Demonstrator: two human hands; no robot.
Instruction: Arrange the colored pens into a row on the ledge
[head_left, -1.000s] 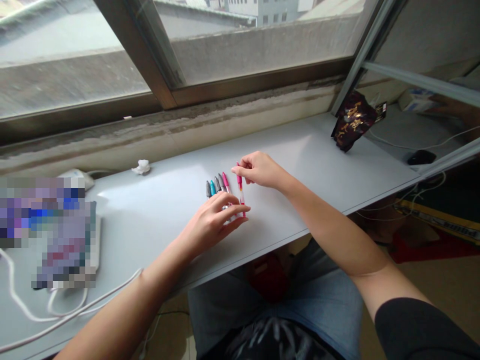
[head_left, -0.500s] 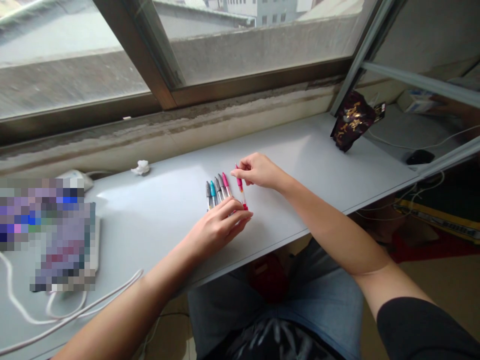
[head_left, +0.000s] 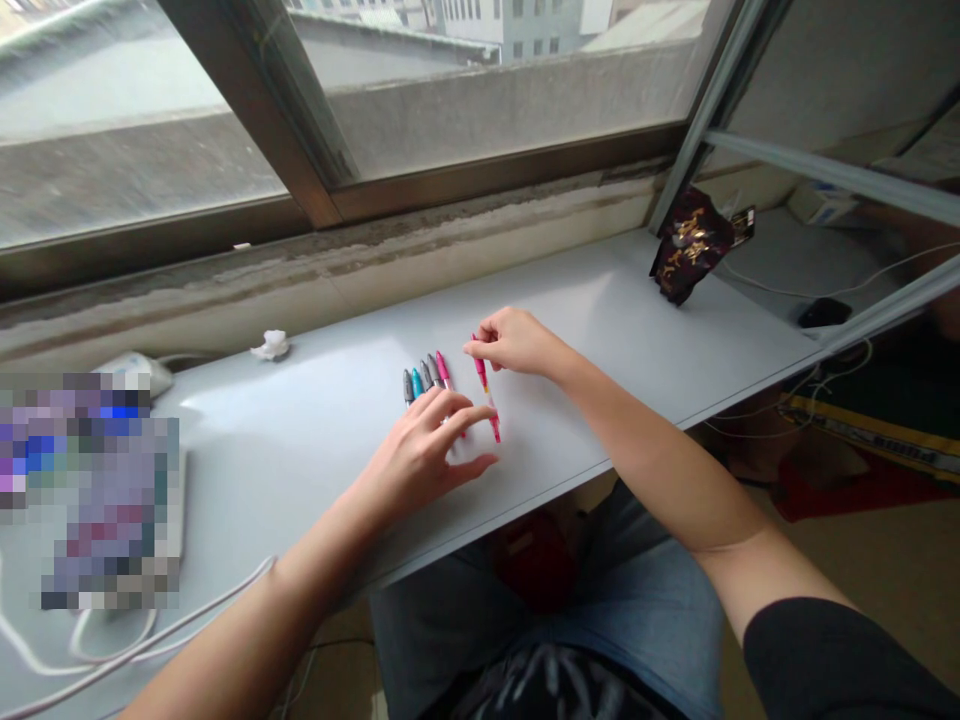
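Head | right hand [head_left: 514, 342] pinches slim pink pen [head_left: 486, 395] | left hand [head_left: 416, 465] over plastic markers [head_left: 426, 375]

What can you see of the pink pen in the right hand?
It is a slim pen with a pink top, a translucent, plastic-looking barrel and a red lower end. It slants across the pale desk, pinched near its top by the right hand's fingers, just right of a row of markers. The left hand's fingertips come close; contact is unclear.
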